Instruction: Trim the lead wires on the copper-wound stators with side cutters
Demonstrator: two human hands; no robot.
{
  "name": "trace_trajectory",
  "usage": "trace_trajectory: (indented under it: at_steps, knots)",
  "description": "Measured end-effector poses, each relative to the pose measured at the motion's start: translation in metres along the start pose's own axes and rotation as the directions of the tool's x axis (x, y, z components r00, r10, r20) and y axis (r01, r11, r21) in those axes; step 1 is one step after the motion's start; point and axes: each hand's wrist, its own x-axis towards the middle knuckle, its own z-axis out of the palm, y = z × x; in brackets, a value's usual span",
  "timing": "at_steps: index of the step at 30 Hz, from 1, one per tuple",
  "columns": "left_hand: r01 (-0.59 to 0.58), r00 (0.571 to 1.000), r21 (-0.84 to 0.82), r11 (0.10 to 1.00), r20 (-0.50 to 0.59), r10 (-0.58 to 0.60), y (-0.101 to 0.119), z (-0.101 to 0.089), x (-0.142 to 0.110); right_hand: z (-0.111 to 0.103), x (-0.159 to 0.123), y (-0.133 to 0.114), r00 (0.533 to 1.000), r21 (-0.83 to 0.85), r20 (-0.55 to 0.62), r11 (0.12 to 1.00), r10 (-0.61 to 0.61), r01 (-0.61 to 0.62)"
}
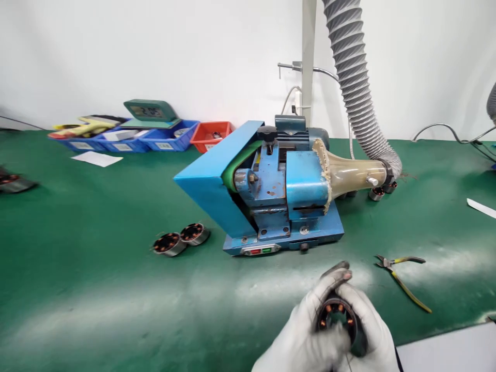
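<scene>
A motor stator (353, 306), a dark ring with copper windings inside, is held low in the view in front of the machine. My left hand (296, 333), in a white glove with darkened fingertips, closes round its left side. On the other side my right hand (372, 323), gloved too, wraps the ring. The fingertips of both hands meet above it. A motion-blurred finger or thumb crosses the lower part of the opening and hides some windings. To the right of my hands, diagonal cutters (403, 279) with yellow-and-black handles lie with their handles spread.
A blue belt machine (267, 191) stands ahead on the green table (96, 289), joined to a grey hose (351, 72). Two stators (181, 239) sit left of it. Farther back are blue bins (170, 140), a red bin (211, 135) and a clock (150, 110).
</scene>
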Motion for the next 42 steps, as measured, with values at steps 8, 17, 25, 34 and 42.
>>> trace_trajectory:
  at_steps: [8, 17, 25, 34, 42]
  knots:
    - [-0.175, 0.954, -0.207, 0.963, -0.278, 0.114, 0.011, 0.000, 0.000, -0.007, 0.017, -0.027, 0.941, -0.076, -0.332, 0.992, 0.068, -0.099]
    - [-0.015, 0.948, 0.077, 0.997, -0.316, 0.039, 0.020, -0.007, 0.009, -0.006, 0.016, -0.025, 0.908, -0.110, -0.405, 0.980, 0.107, -0.165]
    - [0.022, 0.924, 0.010, 1.000, -0.381, -0.017, 0.035, -0.001, 0.008, -0.010, 0.013, -0.022, 0.915, -0.120, -0.386, 0.976, 0.121, -0.180]
    - [-0.059, 0.901, -0.174, 0.983, -0.432, -0.023, 0.014, 0.008, 0.012, -0.011, 0.012, -0.022, 0.927, -0.130, -0.363, 0.980, 0.096, -0.152]
    - [0.027, 0.985, -0.031, 0.999, -0.171, -0.031, 0.010, 0.010, 0.009, -0.010, 0.016, -0.025, 0.927, -0.143, -0.373, 0.985, 0.041, -0.101]
